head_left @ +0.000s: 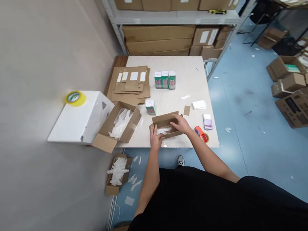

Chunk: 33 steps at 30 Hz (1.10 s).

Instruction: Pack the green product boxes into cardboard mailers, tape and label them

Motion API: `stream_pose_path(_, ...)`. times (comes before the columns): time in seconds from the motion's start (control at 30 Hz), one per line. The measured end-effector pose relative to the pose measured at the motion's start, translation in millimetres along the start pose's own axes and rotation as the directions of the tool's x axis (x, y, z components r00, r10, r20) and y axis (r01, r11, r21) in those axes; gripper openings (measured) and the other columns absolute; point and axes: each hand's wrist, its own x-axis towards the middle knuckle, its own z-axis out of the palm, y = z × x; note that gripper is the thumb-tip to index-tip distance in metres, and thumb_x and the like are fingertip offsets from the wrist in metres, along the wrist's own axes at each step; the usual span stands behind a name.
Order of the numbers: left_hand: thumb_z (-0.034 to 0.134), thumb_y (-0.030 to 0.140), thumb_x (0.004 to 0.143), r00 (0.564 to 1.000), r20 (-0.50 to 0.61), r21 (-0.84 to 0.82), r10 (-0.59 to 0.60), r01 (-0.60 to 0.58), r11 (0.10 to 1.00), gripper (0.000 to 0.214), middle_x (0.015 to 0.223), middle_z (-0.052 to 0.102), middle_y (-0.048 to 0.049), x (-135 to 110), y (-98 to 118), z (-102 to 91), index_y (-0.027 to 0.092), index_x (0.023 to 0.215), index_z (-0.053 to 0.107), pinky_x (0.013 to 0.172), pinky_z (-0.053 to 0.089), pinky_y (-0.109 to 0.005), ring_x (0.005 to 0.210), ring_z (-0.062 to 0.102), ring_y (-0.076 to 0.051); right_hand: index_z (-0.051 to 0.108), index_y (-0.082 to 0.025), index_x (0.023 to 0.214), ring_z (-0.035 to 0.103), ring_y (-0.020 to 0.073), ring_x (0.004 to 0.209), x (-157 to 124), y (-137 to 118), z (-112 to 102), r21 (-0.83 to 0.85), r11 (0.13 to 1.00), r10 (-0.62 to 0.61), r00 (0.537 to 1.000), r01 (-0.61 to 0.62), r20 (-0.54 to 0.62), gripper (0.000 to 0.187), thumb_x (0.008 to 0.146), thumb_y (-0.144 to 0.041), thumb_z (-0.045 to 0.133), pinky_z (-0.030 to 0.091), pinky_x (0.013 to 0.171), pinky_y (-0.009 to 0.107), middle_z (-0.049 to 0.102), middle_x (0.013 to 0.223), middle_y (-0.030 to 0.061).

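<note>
A small open cardboard box (168, 116) stands at the front edge of the white table, with some white material (164, 130) lying in its bottom. My left hand (155, 139) grips its left end, fingertips up on the wall. At the opposite end my right hand (182, 124) holds the box, with the thumb reaching inside. Just behind it is a small green and white carton (150, 107), and three similar cartons (165, 80) stand in a row farther back. To the right lie a small brown cardboard piece (187, 110) and an orange tape dispenser (201, 134).
Left of my hands, a larger open box (133, 128) contains white packing pieces. Flattened cardboard (129, 84) lies behind it. A phone (207, 121) and white cards (199, 105) rest at right. Yellow tape (75, 98) sits on a white block (71, 121). Shelving (157, 15) stands beyond the table.
</note>
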Motion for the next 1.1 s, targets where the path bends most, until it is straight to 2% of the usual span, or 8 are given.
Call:
stream_pose_path(0.1,0.080,0.020,0.082,0.997,0.072,0.020,-0.024,0.023,1.000,0.007,0.172,0.037,-0.0055,29,19,23.6,0.023,0.087,0.083,0.127,0.029,-0.068,0.164,0.015,-0.044,0.050,-0.029,0.159,0.056,0.0289,0.142,-14,20,-32,0.097,0.990,0.109,0.991,-0.102,-0.071,0.066,0.095,-0.041,0.064,0.047,0.119,0.047,0.058,0.156,0.0086)
stream_pose_path(0.2,0.074,0.024,0.087,0.995,0.064,-0.008,-0.073,0.073,0.997,0.012,0.173,0.036,-0.0069,45,33,41.0,0.024,0.094,0.084,0.125,0.029,-0.071,0.162,0.021,-0.044,0.048,-0.029,0.160,0.058,0.0288,0.139,-25,33,-47,0.219,0.959,0.205,0.974,-0.180,-0.095,0.068,0.095,-0.044,0.064,0.052,0.113,0.044,0.055,0.159,0.0082)
stream_pose_path(0.3,0.069,0.027,0.090,0.999,0.040,-0.057,-0.033,0.036,0.998,0.025,0.171,0.040,-0.0084,49,39,49.0,0.025,0.110,0.083,0.127,0.032,-0.065,0.160,0.030,-0.039,0.048,-0.031,0.160,0.058,0.0284,0.141,-26,39,-45,0.340,0.919,0.247,0.964,-0.200,-0.103,0.066,0.098,-0.046,0.061,0.051,0.115,0.044,0.054,0.161,0.0065)
stream_pose_path(0.4,0.063,0.024,0.091,1.000,0.009,-0.059,-0.006,0.007,0.998,0.037,0.164,0.050,-0.0114,52,40,46.5,0.023,0.124,0.078,0.127,0.034,-0.059,0.157,0.038,-0.035,0.047,-0.031,0.161,0.057,0.0277,0.144,-14,42,-30,0.420,0.887,0.258,0.961,-0.194,-0.101,0.065,0.099,-0.048,0.058,0.049,0.118,0.044,0.051,0.164,0.0064)
stream_pose_path(0.53,0.051,0.022,0.098,0.995,-0.075,-0.113,-0.062,0.054,0.992,0.048,0.152,0.061,-0.0141,67,34,26.0,0.018,0.142,0.067,0.126,0.040,-0.050,0.147,0.052,-0.029,0.045,-0.031,0.163,0.053,0.0265,0.148,10,37,-7,0.452,0.871,0.249,0.966,-0.192,-0.069,0.067,0.100,-0.050,0.057,0.049,0.119,0.044,0.050,0.165,0.0066)
stream_pose_path(0.7,0.052,0.022,0.098,0.934,-0.189,-0.373,-0.302,0.216,0.902,0.065,0.160,0.054,-0.0122,109,16,-20.6,0.022,0.163,0.044,0.114,0.052,-0.041,0.143,0.055,-0.027,0.044,-0.028,0.163,0.054,0.0253,0.147,48,19,13,0.456,0.867,0.248,0.968,-0.203,-0.039,0.067,0.101,-0.048,0.056,0.047,0.121,0.042,0.048,0.166,0.0082)
stream_pose_path(0.9,0.062,0.015,0.090,0.900,-0.130,-0.518,-0.417,0.297,0.802,0.080,0.166,0.045,-0.0139,170,-22,-68.0,0.022,0.165,0.037,0.112,0.053,-0.040,0.141,0.056,-0.029,0.044,-0.025,0.163,0.052,0.0249,0.149,107,-6,45,0.418,0.871,0.284,0.959,-0.257,-0.002,0.066,0.103,-0.052,0.050,0.043,0.124,0.041,0.045,0.168,0.0078)
stream_pose_path(1.1,0.063,0.016,0.090,0.920,-0.014,-0.485,-0.392,0.337,0.807,0.074,0.164,0.049,-0.0117,211,-54,-76.5,0.022,0.161,0.044,0.124,0.042,-0.045,0.146,0.052,-0.029,0.045,-0.022,0.163,0.043,0.0230,0.156,158,-17,86,0.390,0.841,0.391,0.920,-0.375,0.041,0.069,0.105,-0.059,0.044,0.038,0.126,0.042,0.042,0.169,0.0090)
